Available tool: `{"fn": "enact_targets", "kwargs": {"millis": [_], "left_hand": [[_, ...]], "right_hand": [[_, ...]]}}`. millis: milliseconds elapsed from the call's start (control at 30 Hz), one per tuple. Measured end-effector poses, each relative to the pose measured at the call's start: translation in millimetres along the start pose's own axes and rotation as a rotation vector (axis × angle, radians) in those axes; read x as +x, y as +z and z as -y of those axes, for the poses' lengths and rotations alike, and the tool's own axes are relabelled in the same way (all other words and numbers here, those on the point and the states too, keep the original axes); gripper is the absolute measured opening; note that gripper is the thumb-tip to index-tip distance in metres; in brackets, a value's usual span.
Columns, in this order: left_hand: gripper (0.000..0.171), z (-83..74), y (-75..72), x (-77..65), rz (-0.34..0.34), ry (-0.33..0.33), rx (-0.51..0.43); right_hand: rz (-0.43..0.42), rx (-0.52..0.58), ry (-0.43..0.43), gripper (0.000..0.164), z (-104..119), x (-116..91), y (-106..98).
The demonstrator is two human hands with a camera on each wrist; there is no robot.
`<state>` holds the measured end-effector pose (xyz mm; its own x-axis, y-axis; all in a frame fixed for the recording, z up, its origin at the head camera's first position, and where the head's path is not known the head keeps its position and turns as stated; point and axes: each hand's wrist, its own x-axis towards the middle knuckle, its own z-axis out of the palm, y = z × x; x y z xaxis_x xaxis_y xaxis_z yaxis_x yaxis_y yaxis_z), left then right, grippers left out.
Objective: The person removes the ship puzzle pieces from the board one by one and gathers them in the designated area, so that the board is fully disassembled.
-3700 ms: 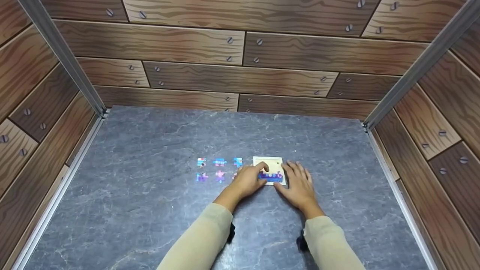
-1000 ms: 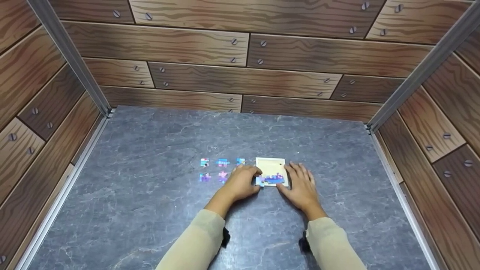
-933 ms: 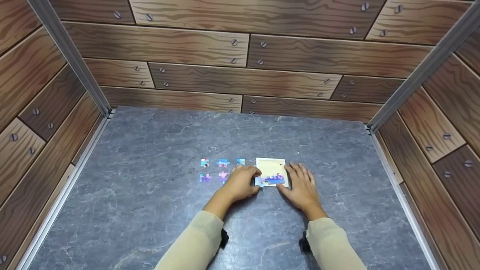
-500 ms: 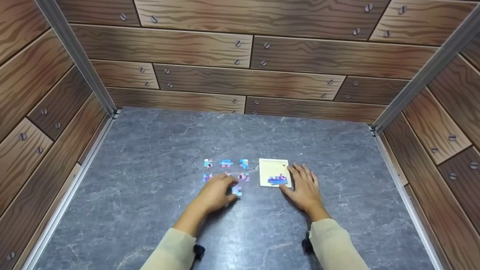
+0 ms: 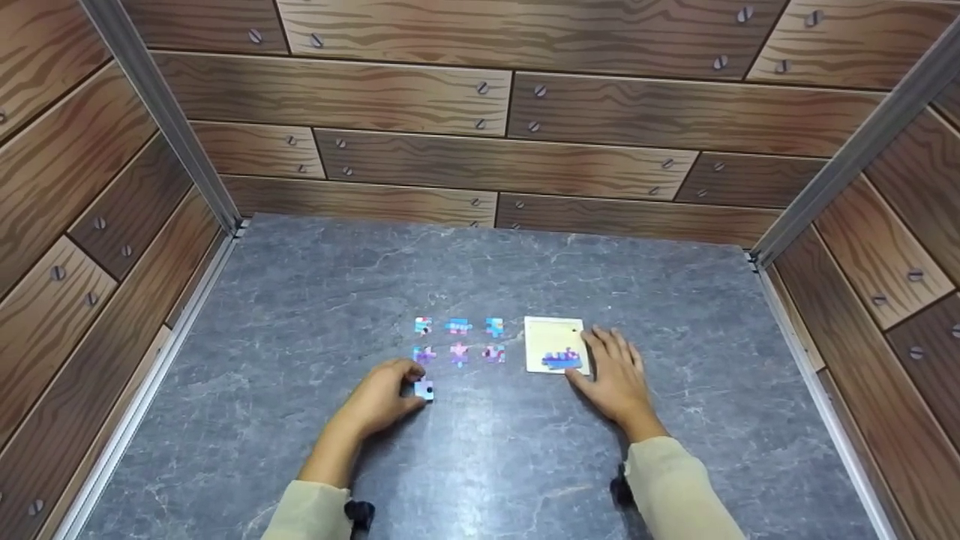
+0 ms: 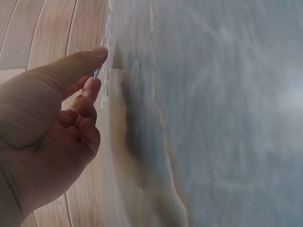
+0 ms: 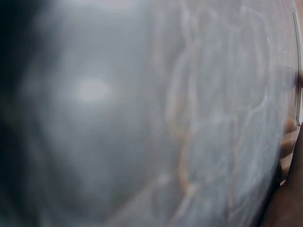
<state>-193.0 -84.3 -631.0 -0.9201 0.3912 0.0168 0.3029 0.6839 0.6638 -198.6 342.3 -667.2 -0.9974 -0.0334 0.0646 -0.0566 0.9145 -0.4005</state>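
Note:
In the head view, my left hand (image 5: 381, 399) pinches a small blue-purple jigsaw piece (image 5: 424, 389) between thumb and fingers, just below the left end of the loose pieces. The left wrist view shows the piece (image 6: 96, 73) edge-on at the fingertips of the left hand (image 6: 61, 109). My right hand (image 5: 616, 379) rests at the right side of a square cream puzzle tray (image 5: 551, 334), fingers extended and thumb at its near edge. Joined blue-purple pieces (image 5: 562, 359) lie in the tray's lower right part, slightly tilted. The right wrist view catches only part of the right hand (image 7: 288, 146).
Several loose jigsaw pieces lie in two rows left of the tray, among them a blue one (image 5: 458, 326) and a pink one (image 5: 459, 354). The grey marbled tabletop (image 5: 337, 277) is bounded by wood-print walls (image 5: 420, 97) and metal rails.
From the tray's near left corner, my left hand has carried the jigsaw piece left, past the loose pieces, and slightly nearer to me. The right hand has stayed beside the tray.

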Motion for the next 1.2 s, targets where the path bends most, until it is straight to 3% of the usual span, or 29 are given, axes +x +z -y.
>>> {"fn": "enact_targets", "kwargs": {"millis": [300, 500, 733, 900, 1067, 1200], "left_hand": [[0.031, 13.5, -3.1, -5.2, 0.039, -0.017, -0.022], [0.036, 15.5, -5.4, -5.4, 0.076, -0.047, -0.075], [0.041, 12.1, -5.6, -3.0, 0.084, -0.076, -0.062], [0.054, -7.9, -4.5, 7.7, 0.042, -0.096, -0.104], [0.063, -42.5, 5.9, 32.0, 0.022, 0.008, -0.138], [0.064, -71.9, 26.7, 54.8, 0.029, 0.094, -0.108]], "right_hand": [[-0.006, 0.008, -0.002, 0.084, -0.4, 0.0, 0.7], [-0.010, 0.014, -0.004, 0.084, 0.6, 0.6, 1.7], [-0.015, 0.016, -0.004, 0.085, -0.3, -0.4, 2.2], [-0.021, 0.011, -0.008, 0.084, 0.0, -0.4, 2.2], [-0.011, 0.009, -0.004, 0.084, -0.8, -0.3, 1.4], [-0.010, 0.006, -0.004, 0.084, -0.7, 0.7, 1.9]]}}
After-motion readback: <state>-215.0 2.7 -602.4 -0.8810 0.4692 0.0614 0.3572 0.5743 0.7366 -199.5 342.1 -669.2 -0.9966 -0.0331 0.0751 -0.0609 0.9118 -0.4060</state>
